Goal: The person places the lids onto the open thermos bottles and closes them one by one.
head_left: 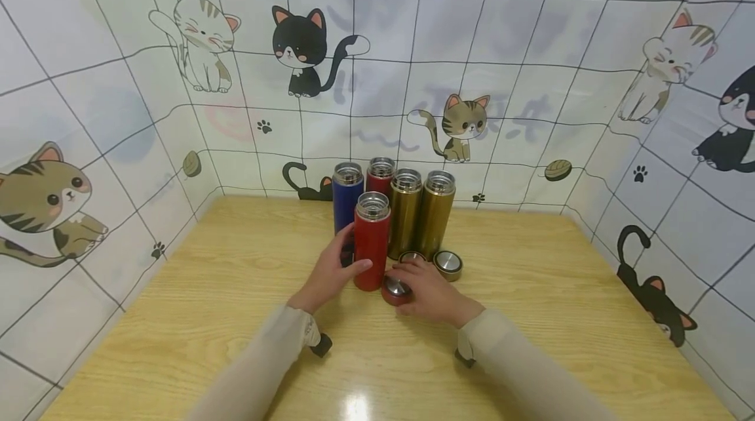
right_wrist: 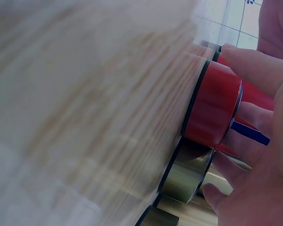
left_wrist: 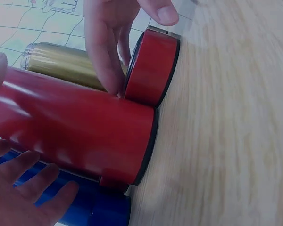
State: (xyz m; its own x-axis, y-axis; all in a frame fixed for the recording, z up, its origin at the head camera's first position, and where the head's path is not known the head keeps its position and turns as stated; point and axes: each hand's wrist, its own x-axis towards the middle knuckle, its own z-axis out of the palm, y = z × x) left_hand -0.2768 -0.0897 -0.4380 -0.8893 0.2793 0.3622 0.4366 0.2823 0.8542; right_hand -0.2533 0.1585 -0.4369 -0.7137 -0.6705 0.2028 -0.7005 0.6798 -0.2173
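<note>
An uncapped red thermos bottle (head_left: pixel 371 244) stands upright in front of the others. Around its left side my left hand (head_left: pixel 333 270) is spread, the thumb overlapping its front in the head view. Fairly straight fingers (left_wrist: pixel 37 181) of that hand lie between this bottle and a blue thermos bottle (left_wrist: pixel 104 212) in the left wrist view. On the tabletop right beside the red bottle sits a red lid (right_wrist: pixel 214 103). My right hand (head_left: pixel 427 290) arches over the lid with fingers extended, its thumb showing apart from the lid's edge in the left wrist view.
Behind stand another red bottle (head_left: pixel 381 172) and two gold bottles (head_left: pixel 435 218), all uncapped. One gold lid (head_left: pixel 413 256) lies partly behind the right hand, another gold lid (head_left: pixel 448 265) just right of it. A cat-patterned wall covering (head_left: pixel 377 93) borders the wooden table (head_left: pixel 236 257).
</note>
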